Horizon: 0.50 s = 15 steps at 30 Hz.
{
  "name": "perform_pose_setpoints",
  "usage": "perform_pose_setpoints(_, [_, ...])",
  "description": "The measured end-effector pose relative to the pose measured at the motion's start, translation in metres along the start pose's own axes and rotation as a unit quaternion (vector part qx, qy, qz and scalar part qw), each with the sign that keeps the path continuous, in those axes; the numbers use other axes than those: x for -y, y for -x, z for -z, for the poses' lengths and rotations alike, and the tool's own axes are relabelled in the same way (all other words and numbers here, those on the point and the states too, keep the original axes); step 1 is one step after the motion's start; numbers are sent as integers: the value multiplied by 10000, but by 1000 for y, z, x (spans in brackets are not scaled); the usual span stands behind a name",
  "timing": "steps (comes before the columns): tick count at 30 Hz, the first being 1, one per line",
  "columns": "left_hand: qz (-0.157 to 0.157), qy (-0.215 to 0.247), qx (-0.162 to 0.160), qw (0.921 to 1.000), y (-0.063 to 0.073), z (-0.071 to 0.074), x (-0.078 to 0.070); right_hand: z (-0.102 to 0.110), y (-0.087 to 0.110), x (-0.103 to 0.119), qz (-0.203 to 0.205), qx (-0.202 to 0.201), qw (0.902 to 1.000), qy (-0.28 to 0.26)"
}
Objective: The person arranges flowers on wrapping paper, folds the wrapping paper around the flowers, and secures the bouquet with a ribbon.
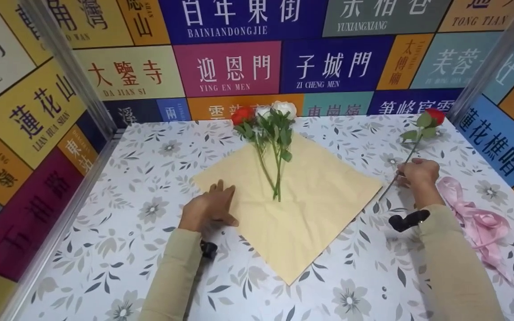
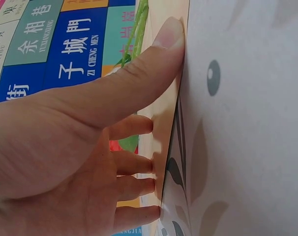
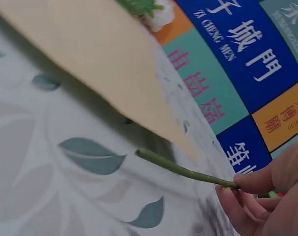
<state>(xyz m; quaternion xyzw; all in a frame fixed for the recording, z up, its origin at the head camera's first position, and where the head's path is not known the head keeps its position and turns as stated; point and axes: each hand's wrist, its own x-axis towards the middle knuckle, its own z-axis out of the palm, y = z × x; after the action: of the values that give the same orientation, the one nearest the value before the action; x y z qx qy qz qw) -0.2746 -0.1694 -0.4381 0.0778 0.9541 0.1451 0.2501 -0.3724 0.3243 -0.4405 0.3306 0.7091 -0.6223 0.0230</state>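
A square of tan wrapping paper lies cornerwise on the table. On its upper half rest several roses, with a red bloom at the left and white blooms beside it, stems crossing near the paper's middle. My left hand rests on the paper's left edge, fingers spread and thumb extended. In the right hand, thumb and fingers pinch the stem of a single red rose. Its cut end points left, close to the paper's right corner.
A pink ribbon lies loosely bunched right of the right forearm. White cloth with grey leaves and flowers covers the table. Panels with printed place names stand along the back and both sides.
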Motion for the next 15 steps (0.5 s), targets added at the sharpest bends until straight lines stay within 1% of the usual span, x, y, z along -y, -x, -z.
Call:
perform_pose_setpoints(2, [-16, -40, -19, 10000, 0, -1, -1, 2, 3, 6, -48, 1, 9991, -425])
perform_pose_setpoints(5, [-166, -112, -83, 9998, -1, 0, -2, 1, 8, 13, 13, 43, 9957, -927])
perform_pose_setpoints(9, [-352, -241, -189, 9989, -2, 0, -1, -6, 15, 17, 149, 169, 9944, -1032])
perform_pose_setpoints(13, [-359, -279, -188, 9988, -2, 0, 0, -15, 21, 17, 253, 373, 9924, -1145])
perform_pose_setpoints(15, [-350, -241, -189, 9989, -1, 1, 0, -20, 24, 17, 364, 476, 9896, -1307])
